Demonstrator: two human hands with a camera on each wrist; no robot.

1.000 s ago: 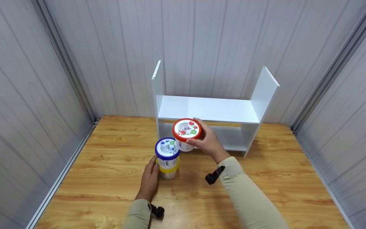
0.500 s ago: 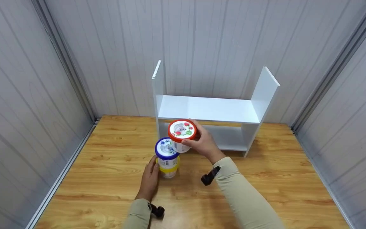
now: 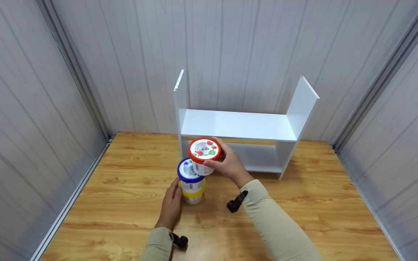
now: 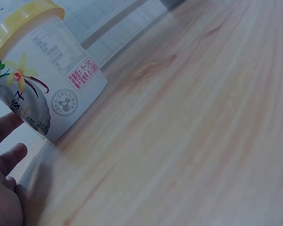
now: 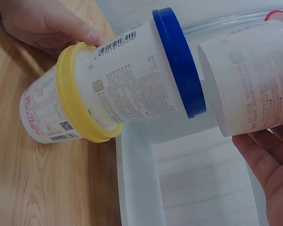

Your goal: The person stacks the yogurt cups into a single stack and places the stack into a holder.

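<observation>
My right hand (image 3: 230,165) grips a white tub with a red lid (image 3: 204,149) printed with strawberries, thumb on its near side. In the right wrist view this tub's base (image 5: 217,94) hangs just above the blue lid (image 5: 179,61), with a narrow gap between them. The blue-lidded tub (image 3: 191,185) stands on a yellow-lidded tub (image 4: 52,80), which rests on the table. My left hand (image 3: 171,204) lies along the left side of this stack, its thumb and fingers by the yellow lid (image 5: 70,94), not wrapped around it.
Behind the tubs stands a white two-tier shelf (image 3: 238,125) with upright side panels (image 3: 301,108). The wooden table (image 3: 132,163) meets ribbed panel walls (image 3: 136,65) at the back and both sides.
My right hand has carried the red-lidded tub to the left and slightly nearer, over the blue lid. My left hand and the two stacked tubs have stayed in place.
</observation>
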